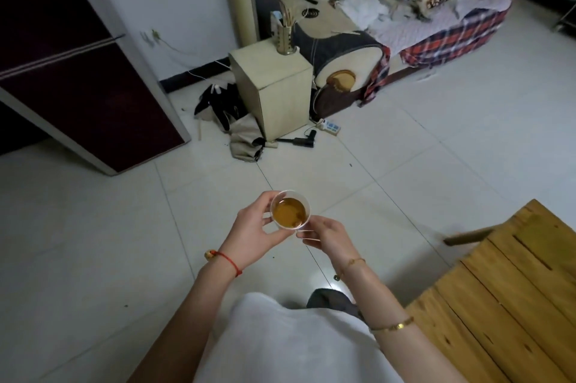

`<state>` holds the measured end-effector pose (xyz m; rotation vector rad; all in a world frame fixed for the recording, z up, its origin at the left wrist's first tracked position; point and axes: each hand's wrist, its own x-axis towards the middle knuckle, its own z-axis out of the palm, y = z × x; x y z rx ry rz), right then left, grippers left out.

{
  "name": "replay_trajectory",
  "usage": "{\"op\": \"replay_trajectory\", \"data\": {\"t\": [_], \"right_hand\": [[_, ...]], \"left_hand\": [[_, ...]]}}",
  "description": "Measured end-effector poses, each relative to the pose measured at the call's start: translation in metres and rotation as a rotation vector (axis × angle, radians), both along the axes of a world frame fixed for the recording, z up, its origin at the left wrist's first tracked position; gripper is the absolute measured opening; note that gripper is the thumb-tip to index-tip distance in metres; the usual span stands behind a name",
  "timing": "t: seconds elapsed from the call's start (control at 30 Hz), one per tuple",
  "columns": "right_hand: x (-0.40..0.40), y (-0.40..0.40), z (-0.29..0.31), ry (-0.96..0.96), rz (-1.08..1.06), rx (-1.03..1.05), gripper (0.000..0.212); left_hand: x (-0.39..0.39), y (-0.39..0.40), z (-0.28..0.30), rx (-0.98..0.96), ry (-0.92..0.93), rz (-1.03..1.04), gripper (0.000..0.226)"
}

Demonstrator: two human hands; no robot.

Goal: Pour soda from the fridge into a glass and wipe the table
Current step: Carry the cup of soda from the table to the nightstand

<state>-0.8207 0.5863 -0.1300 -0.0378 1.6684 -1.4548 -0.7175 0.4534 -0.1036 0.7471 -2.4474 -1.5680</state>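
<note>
Left hand (258, 225) and right hand (327, 237) both grip the glass (290, 210), held above the tiled floor (93, 226), apart from the wooden table (514, 289). Amber soda fills it high; tilting risks spillage.

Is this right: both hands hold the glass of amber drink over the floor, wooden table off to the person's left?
One error: the wooden table is to the person's right, as the head view shows. The rest stands: the left hand and right hand hold the glass of amber drink over the floor.
</note>
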Motion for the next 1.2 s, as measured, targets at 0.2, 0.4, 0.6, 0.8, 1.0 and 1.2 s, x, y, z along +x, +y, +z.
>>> {"op": "replay_trajectory", "data": {"t": [0.2,0.4,0.6,0.8,1.0,1.2], "right_hand": [[-0.029,-0.065,-0.008,-0.016,0.063,0.008,0.026],[-0.084,-0.137,-0.015,-0.001,0.11,0.022,0.034],[-0.173,-0.23,0.001,0.046,0.161,0.026,0.034],[-0.256,-0.317,0.009,0.079,0.201,0.013,0.029],[-0.311,-0.383,0.011,0.065,0.194,0.012,0.028],[-0.355,-0.448,0.007,0.056,0.156,-0.002,0.023]], "left_hand": [[-0.019,-0.059,-0.011,0.026,-0.029,0.076,0.066],[-0.071,-0.128,-0.02,0.023,-0.049,0.104,0.068],[-0.154,-0.216,-0.008,-0.021,-0.02,0.136,0.065],[-0.232,-0.297,0.005,-0.047,0.03,0.166,0.061],[-0.292,-0.367,0.008,-0.042,0.026,0.15,0.061],[-0.345,-0.441,0.004,-0.014,0.0,0.075,0.065]]}}
